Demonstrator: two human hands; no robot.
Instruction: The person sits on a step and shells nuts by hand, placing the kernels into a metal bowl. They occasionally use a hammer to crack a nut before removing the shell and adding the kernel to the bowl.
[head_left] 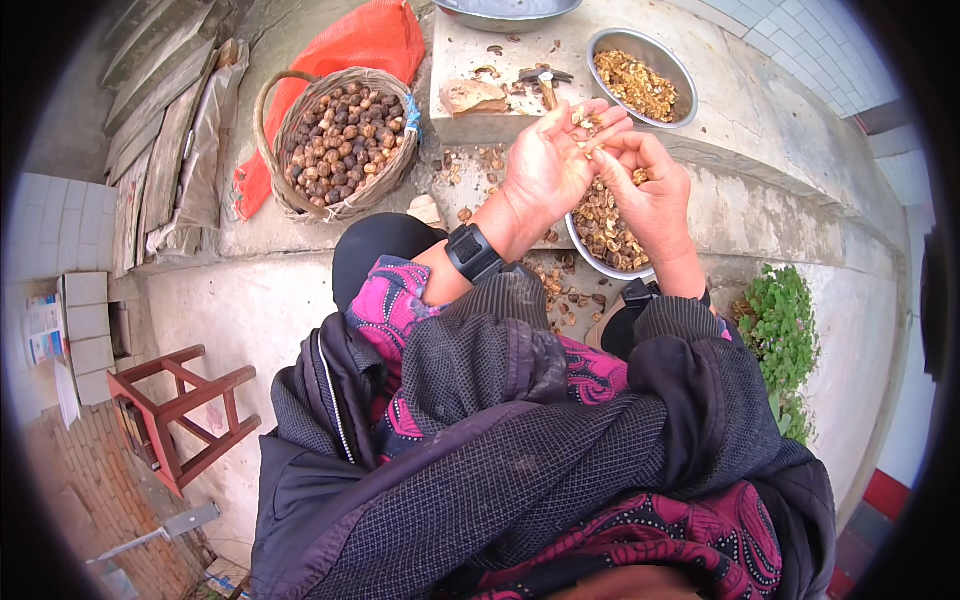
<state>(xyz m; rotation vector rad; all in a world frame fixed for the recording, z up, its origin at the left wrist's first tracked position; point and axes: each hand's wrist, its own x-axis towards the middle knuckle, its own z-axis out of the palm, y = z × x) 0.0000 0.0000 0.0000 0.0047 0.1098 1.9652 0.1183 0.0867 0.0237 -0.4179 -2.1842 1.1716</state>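
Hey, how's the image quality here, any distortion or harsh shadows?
Head view: fisheye distortion bends the concrete step toward the rim, and the corners are black; head view: soft, fairly even light, no harsh shadows; head view: the wicker basket reads clearly, but the nut bits in the left hand lack fine detail.

Basket (277,172): woven wicker, rough, matt. Walnuts (345,140): ridged shells, dry, matt. Held nut pieces (587,121): too small for the finish to be judged surely. Kernel bowl (673,67) and shell bowl (599,266): thin metal, smooth, softly shiny. Hammer (548,88): wooden handle, dark metal head. Ledge (470,55): concrete, matt, gritty. Sack (385,45): red-orange woven plastic, creased. Planks (172,130): bare wood, weathered, rough. Stool (210,400): wood, red-brown paint, slight sheen. Jacket (520,480): dark textured cloth, matt. Inner sleeve (388,300): printed cloth. Wristband (473,253): black, smooth.
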